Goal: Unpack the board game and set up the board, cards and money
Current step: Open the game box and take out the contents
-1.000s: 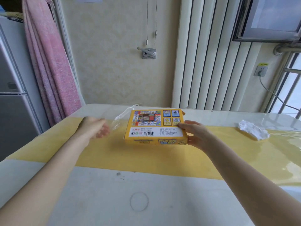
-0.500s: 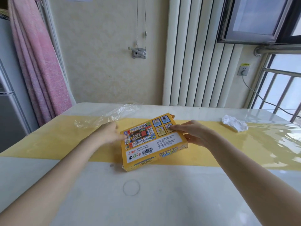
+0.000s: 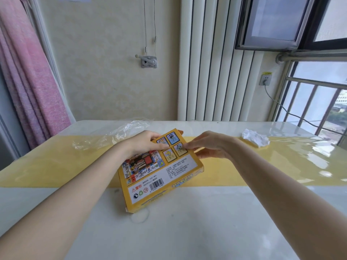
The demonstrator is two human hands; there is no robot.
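The yellow game box (image 3: pixel 159 171) lies back-face up and still closed on the tabletop (image 3: pixel 187 231), its long axis running from the near-left corner away to the far right, with both hands at its far end. The left hand (image 3: pixel 148 143) grips the far-left edge, thumb on top. The right hand (image 3: pixel 210 145) holds the far-right edge, fingers (image 3: pixel 189 145) nearly straight on the printed face, thumb below.

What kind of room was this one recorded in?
Most likely a home, perhaps a dining corner or enclosed balcony: a glossy table by a barred window, a white radiator on the wall, and a pink curtain to the left.
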